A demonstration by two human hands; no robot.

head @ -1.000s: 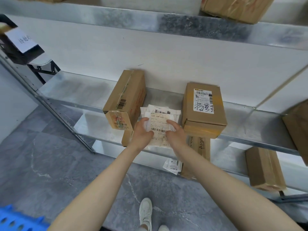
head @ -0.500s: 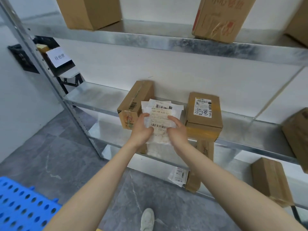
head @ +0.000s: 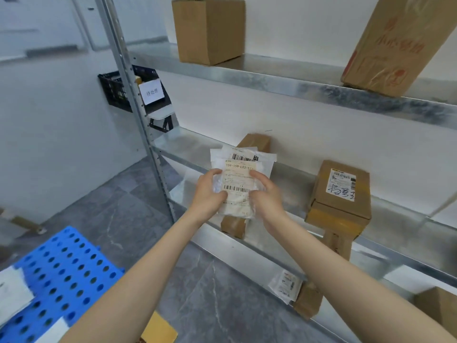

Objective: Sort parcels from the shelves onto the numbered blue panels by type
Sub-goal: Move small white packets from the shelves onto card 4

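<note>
The white soft parcel [head: 243, 169] was held in the air just in front of the middle shelf [head: 408, 224], label facing up. It looked light and floppy, probably a slick plastic mailer, so a grip on both side edges suited it. The left hand [head: 209, 194] and right hand [head: 267, 195] each pinched one side, thumbs on top. A brown box [head: 257, 141] stood behind it and a labelled box [head: 342, 194] to its right. The shelf post [head: 138, 125] stood close to the way toward the blue panel [head: 61, 268].
</note>
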